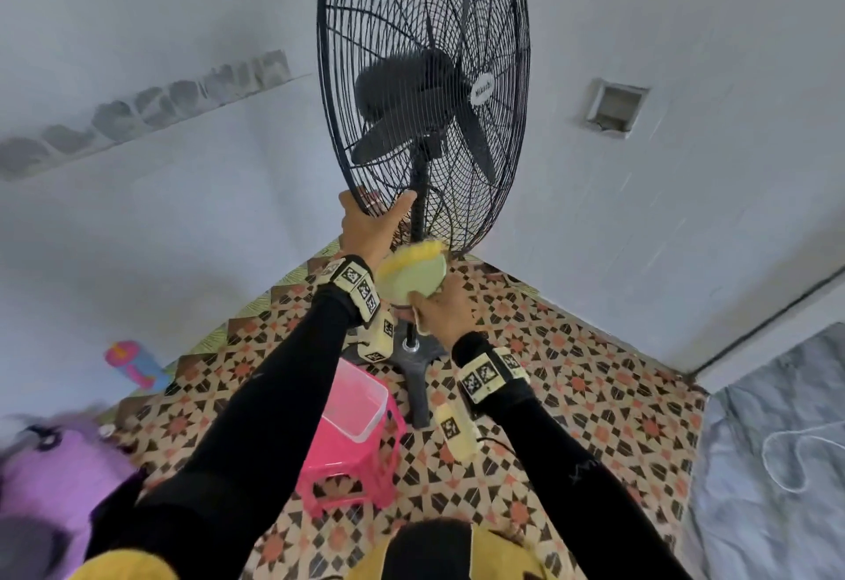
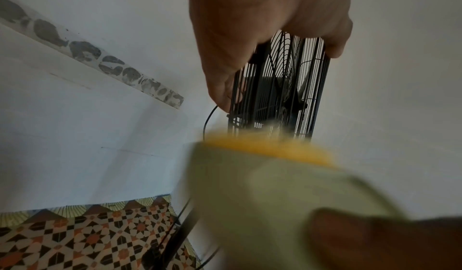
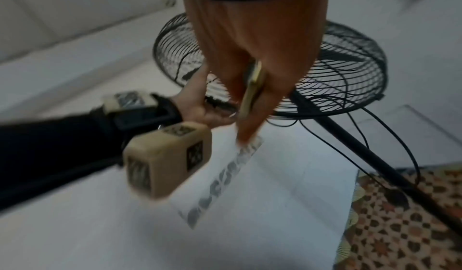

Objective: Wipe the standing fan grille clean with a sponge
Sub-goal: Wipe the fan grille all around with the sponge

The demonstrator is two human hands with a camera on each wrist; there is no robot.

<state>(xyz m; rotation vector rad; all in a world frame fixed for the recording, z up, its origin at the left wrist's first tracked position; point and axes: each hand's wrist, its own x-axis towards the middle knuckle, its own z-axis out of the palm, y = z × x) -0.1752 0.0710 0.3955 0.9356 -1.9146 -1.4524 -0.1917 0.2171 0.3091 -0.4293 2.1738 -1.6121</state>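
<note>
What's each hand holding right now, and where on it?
The left hand grips the fan grille at its lower rim. The right hand pinches the sponge by its lower edge, near the grille's bottom.

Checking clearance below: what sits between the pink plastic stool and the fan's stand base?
Nothing; in the head view the pink plastic stool with the clear plastic tub on top nearly abuts the black stand base.

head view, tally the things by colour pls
black: 1, fan
yellow-green: 1, sponge
pink: 1, stool
clear: 1, tub
pink and blue: 1, bottle
total: 5
</note>
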